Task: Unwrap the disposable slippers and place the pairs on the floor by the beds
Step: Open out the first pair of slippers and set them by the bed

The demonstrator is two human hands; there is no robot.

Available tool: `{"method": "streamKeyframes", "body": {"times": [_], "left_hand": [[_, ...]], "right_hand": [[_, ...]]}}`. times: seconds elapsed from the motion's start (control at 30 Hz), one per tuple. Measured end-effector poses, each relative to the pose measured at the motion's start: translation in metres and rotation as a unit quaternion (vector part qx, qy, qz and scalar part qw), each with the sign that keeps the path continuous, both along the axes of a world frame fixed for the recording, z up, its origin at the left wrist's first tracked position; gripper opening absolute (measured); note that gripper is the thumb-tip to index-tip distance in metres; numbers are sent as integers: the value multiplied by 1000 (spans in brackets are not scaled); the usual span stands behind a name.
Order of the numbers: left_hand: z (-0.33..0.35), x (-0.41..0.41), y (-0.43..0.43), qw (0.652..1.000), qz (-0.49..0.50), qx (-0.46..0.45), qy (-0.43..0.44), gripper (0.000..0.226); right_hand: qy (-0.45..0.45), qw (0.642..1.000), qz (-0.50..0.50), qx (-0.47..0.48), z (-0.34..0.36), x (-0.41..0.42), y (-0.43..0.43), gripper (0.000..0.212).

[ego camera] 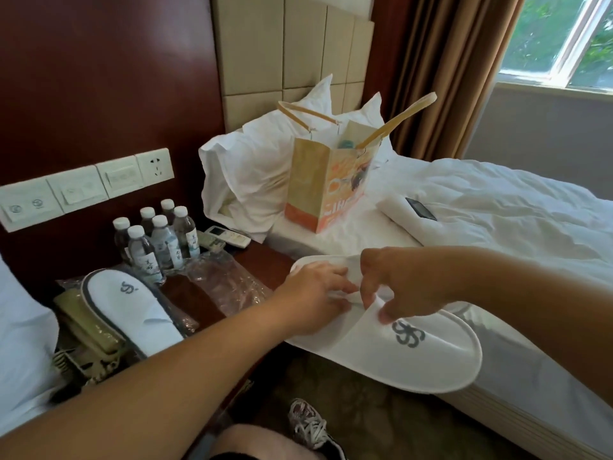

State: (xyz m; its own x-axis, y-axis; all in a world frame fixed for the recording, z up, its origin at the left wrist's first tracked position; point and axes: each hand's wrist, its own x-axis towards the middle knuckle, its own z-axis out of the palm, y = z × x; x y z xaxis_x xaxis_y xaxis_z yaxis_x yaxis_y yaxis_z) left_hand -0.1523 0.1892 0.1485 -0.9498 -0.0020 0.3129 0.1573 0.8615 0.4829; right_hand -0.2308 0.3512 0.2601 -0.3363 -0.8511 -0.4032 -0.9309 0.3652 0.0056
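The main risk is that the pair comes apart unevenly. The right hand (398, 287) pinches only the thin edge of the top flap of the slippers (414, 353), while the left hand (315, 293) holds the heel end with its fingers curled over it. A sharp pull could tear the flimsy flap or let one slipper slide off and land on the floor out of line with its mate. The slippers hang over the near corner of the bed (497, 207), above the floor and not yet on it, so a loose grip would drop them beside the person's shoe (308, 423) and not neatly by the bed. A sweep of the left arm could also catch the water bottles (156, 240) standing close together on the desk (265, 257), or drag the crumpled clear wrapper (225, 283) off its edge. The slippers are white, flat and thin, with a soft stitched rim and a grey curled logo on the toe. They seem to lie one on the other, though where the two part is hard to make out under the fingers. A second pair (129, 303), white with a dark rim and the same logo, lies on the desk on top of a telephone (86, 330), apparently in its clear wrap and so yet to be opened.
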Motion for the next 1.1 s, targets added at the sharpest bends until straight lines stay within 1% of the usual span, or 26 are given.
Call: {"method": "streamKeyframes", "body": {"times": [0.1,0.23,0.37,0.47,0.6,0.7,0.73,0.8,0.83,0.87,0.9,0.93,1.0,1.03,1.1], "left_hand": [[-19,-22,-13,999,17,17,-33,27],[-26,-59,-20,998,9,31,-46,23],[-32,-96,-2,999,-13,13,-41,19],[-38,-114,26,999,-16,10,-30,18],[-51,-118,72,1000,-10,2,-24,19],[-58,-106,108,998,6,-35,-53,24],[-57,-99,120,997,21,-42,-57,25],[-52,-81,140,996,68,-47,-34,28],[-47,-70,149,996,80,-36,-24,30],[-42,-59,158,997,72,-5,-30,30],[-37,-49,166,996,49,44,-54,26],[-31,-39,176,991,21,94,-90,22],[-19,-20,194,971,-28,169,-164,22],[-12,-13,201,960,-49,193,-196,23],[-1,-6,212,940,-88,208,-257,30]], "right_hand": [[-15,1000,-5,27,-9,-28,-12,25],[-49,998,-22,38,-11,-59,-14,26],[-50,996,-47,52,-11,-78,2,32],[-48,992,-97,59,-13,-85,25,34],[-43,983,-168,55,-20,-75,66,36],[-23,980,-189,61,-27,-54,98,38],[-19,978,-199,63,-28,-45,109,39],[-17,973,-220,69,-30,-26,129,39],[-21,969,-235,71,-30,-17,138,37],[-28,965,-250,68,-31,-8,146,36],[-34,962,-265,59,-31,1,153,34],[-39,959,-277,46,-31,9,159,34],[-39,956,-289,26,-30,25,169,36],[-36,955,-292,23,-30,32,173,37],[-23,956,-293,22,-33,45,183,39]]}}
